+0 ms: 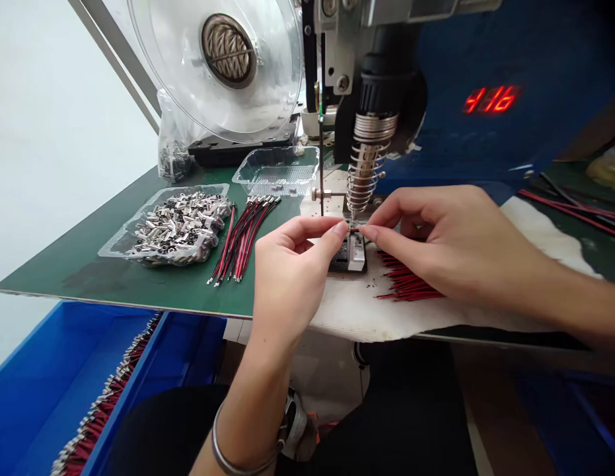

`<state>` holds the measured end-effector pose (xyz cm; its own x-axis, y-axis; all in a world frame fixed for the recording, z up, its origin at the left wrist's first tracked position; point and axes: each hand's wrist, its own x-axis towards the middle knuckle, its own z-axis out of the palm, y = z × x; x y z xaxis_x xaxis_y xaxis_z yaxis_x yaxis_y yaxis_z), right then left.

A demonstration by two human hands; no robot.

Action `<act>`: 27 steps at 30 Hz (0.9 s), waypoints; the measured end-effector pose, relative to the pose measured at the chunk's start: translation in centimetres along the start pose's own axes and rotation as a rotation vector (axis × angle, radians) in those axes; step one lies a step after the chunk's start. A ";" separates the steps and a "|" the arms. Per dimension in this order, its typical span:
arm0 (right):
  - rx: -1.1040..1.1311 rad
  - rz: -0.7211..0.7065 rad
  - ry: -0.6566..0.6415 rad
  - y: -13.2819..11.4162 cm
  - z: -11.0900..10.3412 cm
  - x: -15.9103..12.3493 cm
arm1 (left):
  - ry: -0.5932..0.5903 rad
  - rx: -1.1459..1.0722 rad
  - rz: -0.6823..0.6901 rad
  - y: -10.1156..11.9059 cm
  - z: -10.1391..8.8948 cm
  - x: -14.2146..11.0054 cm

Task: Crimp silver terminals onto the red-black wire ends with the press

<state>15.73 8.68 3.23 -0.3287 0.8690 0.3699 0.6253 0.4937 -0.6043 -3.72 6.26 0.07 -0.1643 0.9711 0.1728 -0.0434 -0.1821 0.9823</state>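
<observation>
My right hand (pixel 440 231) pinches a short red wire (pixel 355 229) between thumb and forefinger, its end lying over the small fixture (pixel 356 256) just below the tip of the spring-wrapped iron (pixel 365 165). My left hand (pixel 293 274) is on the other side of that tip, thumb and forefinger brought close together right beside the wire; what lies between them is too small to make out, so I cannot tell whether they grip anything. The fixture is a pale block on a black base, set on a white cloth (pixel 347 307) that covers part of the green surface (pixel 89 235). Under and beside my right hand a bundle of red and black wires (pixel 409 281) lies fanned out on the cloth

To the left of my left hand, more wires (pixel 245 238) lie side by side with metal pieces at their far ends. Next to them is a clear tray (pixel 121 250) heaped with metal and black connectors (pixel 185 218), and a second clear tray (pixel 277 175) sits farther back. Below the surface's edge, a blue bin (pixel 49 377) holds a long row of wires (pixel 109 393). A red display (pixel 492 99) on the blue machine (pixel 466 145) reads 416
</observation>
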 end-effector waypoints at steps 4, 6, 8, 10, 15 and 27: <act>0.004 -0.020 0.028 -0.1 0.2 0.0 | -0.004 0.015 0.001 0.0 -0.1 -0.1; 0.015 -0.023 0.037 -0.2 0.2 0.0 | -0.003 0.022 -0.002 0.0 -0.1 0.0; 0.021 -0.021 0.039 -0.3 0.3 0.0 | -0.001 0.025 -0.002 -0.1 -0.1 0.0; 0.021 -0.020 0.033 -0.3 0.3 0.0 | -0.002 0.022 0.002 -0.2 -0.2 0.0; 0.012 -0.037 0.044 -0.1 0.1 -0.1 | 0.021 0.024 0.027 -0.3 -0.1 -0.1; 0.005 -0.037 0.048 0.0 0.2 -0.1 | 0.015 0.023 0.016 -0.1 -0.1 -0.1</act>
<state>15.58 8.60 3.03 -0.3167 0.8477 0.4255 0.6097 0.5256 -0.5933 -3.77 6.21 -0.02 -0.1796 0.9657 0.1877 -0.0183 -0.1940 0.9808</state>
